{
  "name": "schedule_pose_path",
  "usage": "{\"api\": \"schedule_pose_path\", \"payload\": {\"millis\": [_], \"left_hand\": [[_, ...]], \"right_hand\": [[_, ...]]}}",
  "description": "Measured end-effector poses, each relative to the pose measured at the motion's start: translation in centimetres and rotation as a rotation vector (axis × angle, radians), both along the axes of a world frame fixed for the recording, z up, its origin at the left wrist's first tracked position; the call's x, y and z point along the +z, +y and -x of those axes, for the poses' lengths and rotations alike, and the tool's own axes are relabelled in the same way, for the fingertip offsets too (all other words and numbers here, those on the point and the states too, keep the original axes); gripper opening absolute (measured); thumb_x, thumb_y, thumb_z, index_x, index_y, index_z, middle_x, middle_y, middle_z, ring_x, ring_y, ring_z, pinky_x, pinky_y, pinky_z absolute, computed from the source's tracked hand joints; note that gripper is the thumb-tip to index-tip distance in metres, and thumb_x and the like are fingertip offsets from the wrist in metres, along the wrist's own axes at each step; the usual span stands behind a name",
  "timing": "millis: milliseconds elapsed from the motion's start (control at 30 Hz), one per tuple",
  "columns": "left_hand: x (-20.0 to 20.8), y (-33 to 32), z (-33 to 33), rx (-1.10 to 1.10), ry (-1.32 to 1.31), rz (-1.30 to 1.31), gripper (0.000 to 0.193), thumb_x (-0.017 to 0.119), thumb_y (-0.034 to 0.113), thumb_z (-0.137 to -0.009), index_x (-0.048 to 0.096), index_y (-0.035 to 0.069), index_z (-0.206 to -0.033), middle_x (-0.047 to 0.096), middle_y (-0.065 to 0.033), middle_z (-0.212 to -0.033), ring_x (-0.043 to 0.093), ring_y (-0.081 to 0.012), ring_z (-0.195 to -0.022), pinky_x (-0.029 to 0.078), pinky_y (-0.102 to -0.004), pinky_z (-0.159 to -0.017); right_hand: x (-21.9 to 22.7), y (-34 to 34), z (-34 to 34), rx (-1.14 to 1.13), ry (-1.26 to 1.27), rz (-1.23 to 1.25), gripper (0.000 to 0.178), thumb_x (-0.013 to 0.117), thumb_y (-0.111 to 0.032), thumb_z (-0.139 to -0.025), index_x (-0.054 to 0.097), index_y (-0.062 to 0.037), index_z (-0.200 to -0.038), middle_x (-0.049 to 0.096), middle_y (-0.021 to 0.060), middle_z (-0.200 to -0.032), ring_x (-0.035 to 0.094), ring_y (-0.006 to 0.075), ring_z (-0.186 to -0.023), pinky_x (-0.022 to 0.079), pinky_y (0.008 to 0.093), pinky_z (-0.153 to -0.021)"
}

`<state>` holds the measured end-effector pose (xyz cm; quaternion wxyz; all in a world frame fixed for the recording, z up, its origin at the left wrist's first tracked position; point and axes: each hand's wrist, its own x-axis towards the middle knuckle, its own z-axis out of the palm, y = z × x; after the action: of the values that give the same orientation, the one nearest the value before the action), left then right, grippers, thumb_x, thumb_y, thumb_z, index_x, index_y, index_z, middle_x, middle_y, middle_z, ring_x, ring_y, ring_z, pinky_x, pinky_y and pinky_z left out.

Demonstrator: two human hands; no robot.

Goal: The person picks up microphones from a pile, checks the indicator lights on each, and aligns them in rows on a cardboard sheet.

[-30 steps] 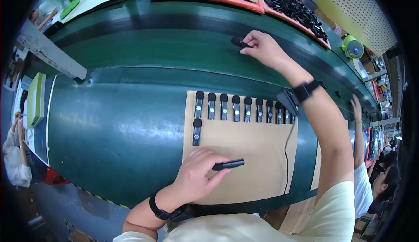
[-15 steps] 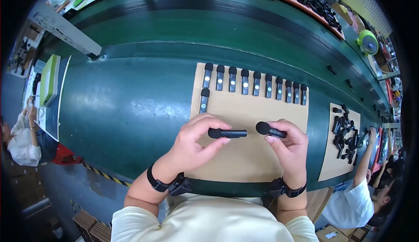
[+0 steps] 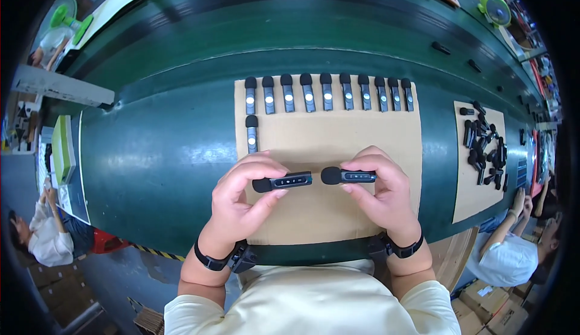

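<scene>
My left hand pinches a small black clip-on microphone by its foam-covered end, thumb below and fingers above. A second clip-on microphone is held by its body between the thumb and fingers of my right hand. Both lie level, foam ends to the left, buttoned faces showing, with a narrow gap between them. They hover over a cardboard sheet. Along its far edge stands a row of similar microphones, foam ends away from me, each with a pale round spot. One more microphone starts a second row at the left.
To the right, a second cardboard piece carries a loose pile of black microphones. A few black pieces lie farther off on the green bench. A grey metal post rises at the left. Co-workers sit at both sides.
Both microphones have turned so their buttoned faces show, and the right one has levelled out. The gap between them is slightly smaller. My view has shifted, moving the sheet leftward in the picture.
</scene>
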<state>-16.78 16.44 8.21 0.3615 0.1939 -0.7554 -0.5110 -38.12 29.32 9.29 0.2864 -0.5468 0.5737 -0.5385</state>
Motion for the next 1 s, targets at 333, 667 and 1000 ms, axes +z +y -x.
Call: {"api": "schedule_pose_path", "payload": {"millis": [333, 667, 1000], "left_hand": [[-0.28, 0.37, 0.36, -0.086, 0.001, -0.055, 0.030, 0.073, -0.005, -0.074, 0.063, 0.001, -0.102, 0.068, -0.0093, -0.096, 0.065, -0.0242, -0.092, 0.044, -0.0490, -0.100], [-0.33, 0.18, 0.22, -0.090, 0.018, -0.007, 0.031, 0.075, -0.004, -0.073, 0.064, 0.001, -0.102, 0.069, -0.0094, -0.096, 0.066, -0.0244, -0.091, 0.044, -0.0496, -0.101], [-0.13, 0.30, 0.19, -0.095, -0.004, -0.004, 0.025, 0.076, 0.002, -0.077, 0.063, 0.002, -0.099, 0.068, -0.0080, -0.089, 0.065, -0.0207, -0.089, 0.037, -0.0532, -0.106]], "right_hand": [[-0.06, 0.01, -0.23, 0.020, -0.013, 0.016, 0.031, 0.074, 0.006, -0.073, 0.065, -0.0009, -0.101, 0.063, 0.0089, -0.092, 0.059, 0.0187, -0.083, 0.047, 0.0282, -0.074], [-0.18, 0.09, -0.32, 0.007, 0.047, 0.053, 0.029, 0.075, 0.004, -0.072, 0.065, -0.0017, -0.098, 0.062, 0.0081, -0.089, 0.056, 0.0180, -0.078, 0.043, 0.0273, -0.069], [0.10, 0.06, -0.29, 0.015, 0.081, 0.067, 0.027, 0.076, 0.002, -0.072, 0.066, -0.0017, -0.097, 0.061, 0.0078, -0.086, 0.056, 0.0184, -0.077, 0.043, 0.0276, -0.067]]}}
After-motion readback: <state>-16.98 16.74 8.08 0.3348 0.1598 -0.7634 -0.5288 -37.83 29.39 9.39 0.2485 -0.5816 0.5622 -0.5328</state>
